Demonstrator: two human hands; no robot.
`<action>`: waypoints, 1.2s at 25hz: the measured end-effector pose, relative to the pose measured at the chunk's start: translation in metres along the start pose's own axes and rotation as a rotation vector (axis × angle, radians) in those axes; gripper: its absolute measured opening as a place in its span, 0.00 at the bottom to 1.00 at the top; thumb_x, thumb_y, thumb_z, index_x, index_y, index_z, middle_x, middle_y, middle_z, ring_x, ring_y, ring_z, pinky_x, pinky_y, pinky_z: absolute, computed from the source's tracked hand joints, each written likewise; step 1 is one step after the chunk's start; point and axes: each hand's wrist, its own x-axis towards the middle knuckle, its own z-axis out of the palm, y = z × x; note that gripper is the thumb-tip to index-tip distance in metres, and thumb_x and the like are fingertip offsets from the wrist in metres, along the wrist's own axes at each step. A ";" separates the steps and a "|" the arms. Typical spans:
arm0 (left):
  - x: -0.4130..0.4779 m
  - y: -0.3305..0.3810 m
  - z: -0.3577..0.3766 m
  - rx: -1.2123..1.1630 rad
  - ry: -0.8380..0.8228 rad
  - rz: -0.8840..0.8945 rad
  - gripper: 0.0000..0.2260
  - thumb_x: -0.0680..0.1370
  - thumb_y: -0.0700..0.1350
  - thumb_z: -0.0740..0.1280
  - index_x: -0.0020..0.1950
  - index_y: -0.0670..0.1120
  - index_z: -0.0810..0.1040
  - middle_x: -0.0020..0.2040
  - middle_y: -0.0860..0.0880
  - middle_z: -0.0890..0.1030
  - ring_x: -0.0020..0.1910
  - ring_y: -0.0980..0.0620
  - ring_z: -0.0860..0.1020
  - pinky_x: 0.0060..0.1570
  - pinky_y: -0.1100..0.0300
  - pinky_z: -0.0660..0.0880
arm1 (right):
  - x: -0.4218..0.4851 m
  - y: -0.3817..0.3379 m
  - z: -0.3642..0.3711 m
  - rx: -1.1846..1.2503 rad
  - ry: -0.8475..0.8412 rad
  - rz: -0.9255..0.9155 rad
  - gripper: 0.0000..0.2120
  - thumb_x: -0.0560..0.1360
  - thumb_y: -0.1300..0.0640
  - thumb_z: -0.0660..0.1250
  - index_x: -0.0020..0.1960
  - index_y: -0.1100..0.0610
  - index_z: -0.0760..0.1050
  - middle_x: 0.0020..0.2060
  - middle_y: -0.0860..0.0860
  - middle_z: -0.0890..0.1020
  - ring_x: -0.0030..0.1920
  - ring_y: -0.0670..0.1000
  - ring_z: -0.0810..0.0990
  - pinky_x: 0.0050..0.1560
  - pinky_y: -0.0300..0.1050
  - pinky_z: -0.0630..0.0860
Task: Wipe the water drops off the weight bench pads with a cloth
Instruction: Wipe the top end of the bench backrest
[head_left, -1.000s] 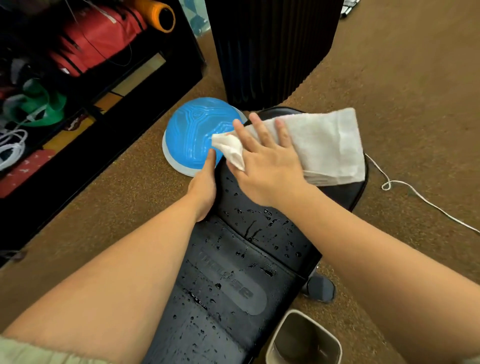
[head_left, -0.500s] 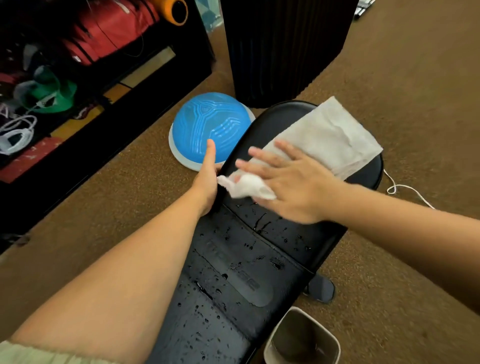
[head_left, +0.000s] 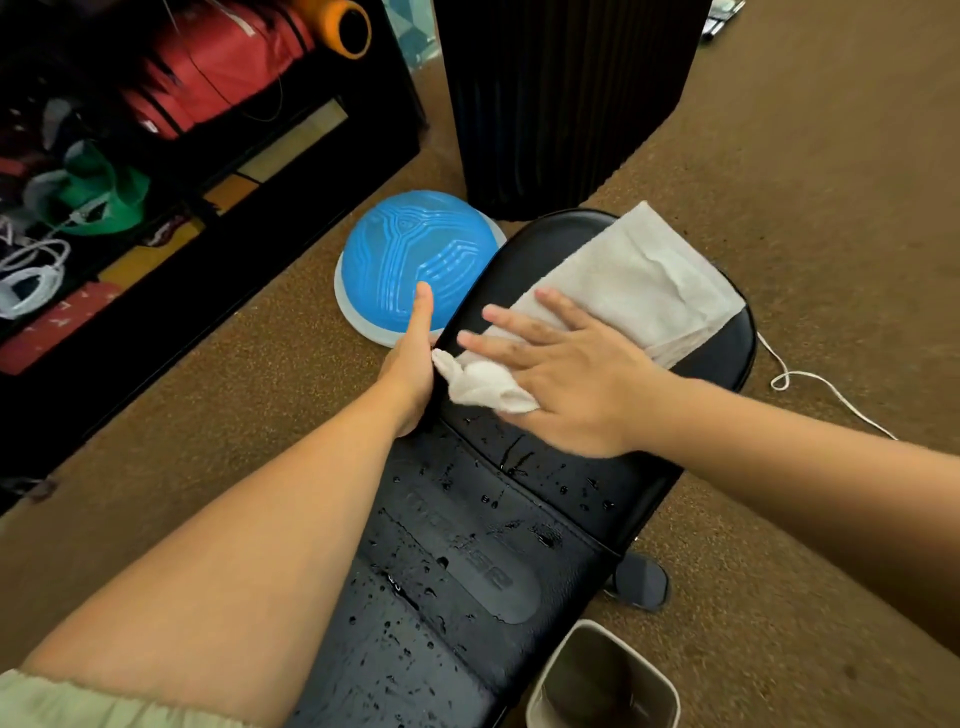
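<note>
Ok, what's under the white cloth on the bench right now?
The far end of the black vinyl bench pad; the white cloth lies spread on it, pressed by the flat right hand. Whether water remains beneath is hidden. The uncovered part shows drops.

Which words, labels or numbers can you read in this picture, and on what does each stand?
Embossed wording on the black padded weight bench: too blurred to read.
White marks on the red flat mat at left: too small to read.
Nothing else legible.
</note>
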 end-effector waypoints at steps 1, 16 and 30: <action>0.009 -0.004 -0.002 0.010 0.031 -0.012 0.57 0.53 0.91 0.56 0.68 0.54 0.83 0.66 0.46 0.83 0.68 0.42 0.79 0.74 0.41 0.67 | -0.001 0.010 -0.003 -0.005 0.010 0.043 0.32 0.82 0.38 0.38 0.82 0.46 0.57 0.82 0.40 0.48 0.82 0.46 0.39 0.79 0.59 0.34; -0.006 0.003 0.003 0.005 0.012 -0.008 0.64 0.48 0.91 0.44 0.58 0.48 0.88 0.54 0.44 0.88 0.57 0.43 0.86 0.66 0.46 0.77 | -0.048 0.029 -0.004 -0.044 0.019 0.046 0.34 0.81 0.37 0.38 0.80 0.48 0.62 0.82 0.41 0.48 0.82 0.48 0.40 0.79 0.59 0.36; -0.002 0.001 0.000 -0.011 0.003 -0.011 0.60 0.54 0.90 0.47 0.58 0.46 0.88 0.54 0.41 0.88 0.55 0.40 0.86 0.65 0.41 0.78 | -0.018 -0.016 0.005 -0.034 0.013 -0.030 0.31 0.81 0.38 0.42 0.80 0.45 0.62 0.83 0.46 0.52 0.83 0.55 0.42 0.78 0.67 0.37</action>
